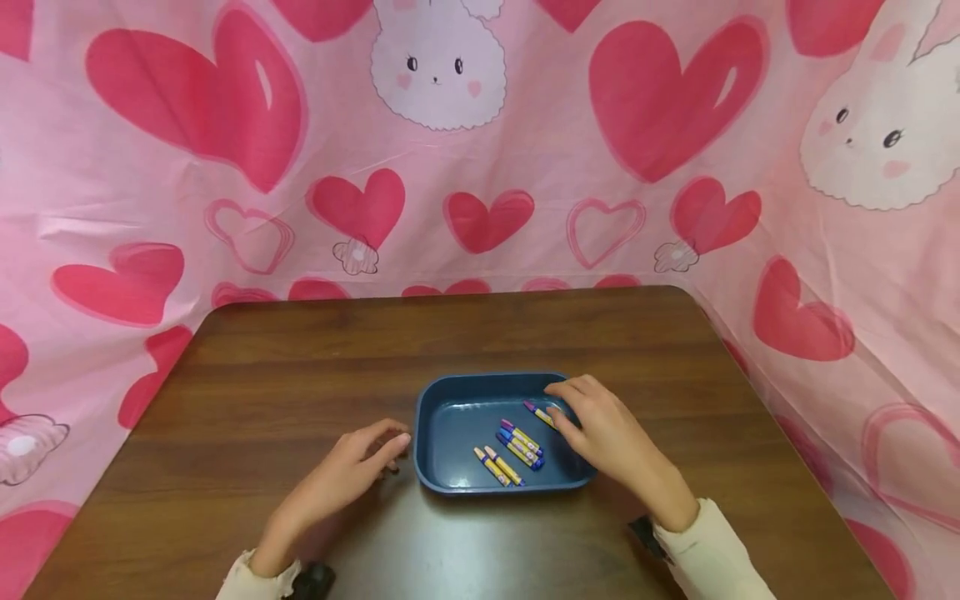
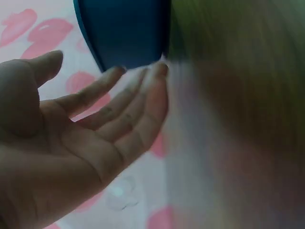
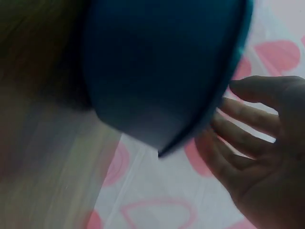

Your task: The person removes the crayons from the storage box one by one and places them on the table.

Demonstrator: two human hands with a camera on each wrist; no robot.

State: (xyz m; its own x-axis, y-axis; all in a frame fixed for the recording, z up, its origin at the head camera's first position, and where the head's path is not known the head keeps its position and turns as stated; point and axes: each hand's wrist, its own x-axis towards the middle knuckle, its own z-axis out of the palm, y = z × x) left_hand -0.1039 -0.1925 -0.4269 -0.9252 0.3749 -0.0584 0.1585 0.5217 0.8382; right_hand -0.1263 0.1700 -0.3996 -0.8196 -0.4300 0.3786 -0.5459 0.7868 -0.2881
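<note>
A dark blue tray (image 1: 453,429) with raised walls lies on the table, several crayons in yellow wrappers inside it. Two peach-tipped crayons (image 1: 498,467) are side by side toward the front, beside a small cluster of purple- and blue-tipped crayons (image 1: 521,443). Farther right lies a single purple-tipped crayon (image 1: 538,413), partly hidden by my right hand (image 1: 611,429). That hand is over the tray's right rim, fingers loosely bent and spread, nothing held. Just outside the left wall rests my left hand (image 1: 337,475); the left wrist view shows its palm (image 2: 81,152) bare and its fingers relaxed.
Brown wood-grain tabletop (image 1: 315,358) surrounds the tray. Behind and at both sides hangs a pink cloth (image 1: 420,175) printed with hearts and rabbits. A dark strap shows at each cream cuff (image 1: 705,542).
</note>
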